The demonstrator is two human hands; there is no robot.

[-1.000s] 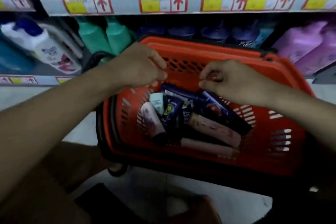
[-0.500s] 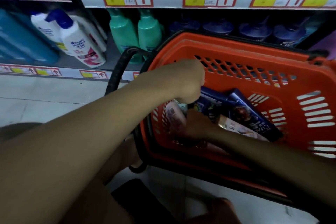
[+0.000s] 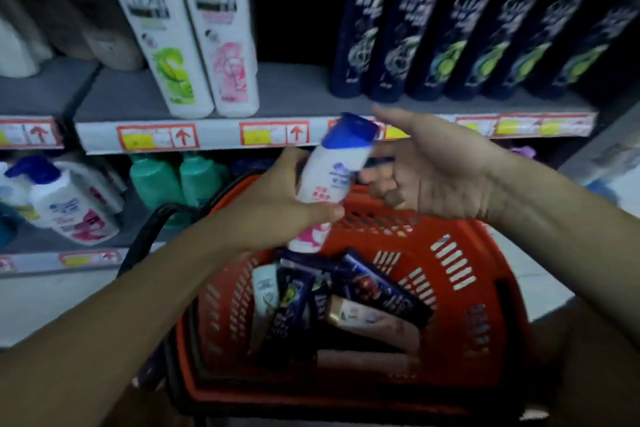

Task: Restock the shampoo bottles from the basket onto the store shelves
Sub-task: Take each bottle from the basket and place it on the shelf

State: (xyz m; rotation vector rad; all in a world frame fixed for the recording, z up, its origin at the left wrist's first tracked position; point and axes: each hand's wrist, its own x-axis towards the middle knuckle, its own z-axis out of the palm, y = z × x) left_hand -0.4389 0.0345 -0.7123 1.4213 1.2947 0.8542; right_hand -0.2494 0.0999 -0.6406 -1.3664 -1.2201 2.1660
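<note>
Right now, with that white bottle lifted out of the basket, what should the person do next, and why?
Probably carry the white bottle, gripped by the left hand, left and down to the lower shelf, where similar blue-capped pump bottles stand. The right hand is open beside it, free to steady it.

A white shampoo bottle (image 3: 332, 177) with a blue cap and pink print low on its body was tilted, cap up and to the right, above the back rim of the red basket (image 3: 460, 291), gripped around its lower half by the left hand (image 3: 277, 204). In the basket several more bottles (image 3: 349, 302) lay on their sides, mostly dark blue, some pale. On the upper shelf (image 3: 298, 94) two white bottles (image 3: 194, 31) stood near the front edge, with a row of dark bottles (image 3: 460, 31) to their right.
</note>
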